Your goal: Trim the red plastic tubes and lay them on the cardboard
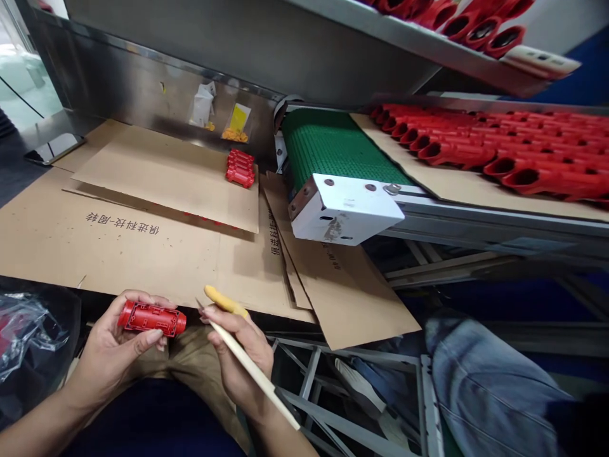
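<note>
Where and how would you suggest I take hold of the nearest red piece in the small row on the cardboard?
I would pinch the nearest red piece by its two short ends, from above: both look free, while its far long side sits close against its neighbour.

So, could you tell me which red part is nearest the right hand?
The red part in the left hand; it alone is held, others lie farther off.

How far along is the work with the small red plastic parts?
Perhaps done: the row of small red plastic parts on brown cardboard. In hand: the left hand holds another red part; the right hand a cream, pointed tool. Left: unclear; the hollow red plastic pieces beside the green belt may be separate.
</note>
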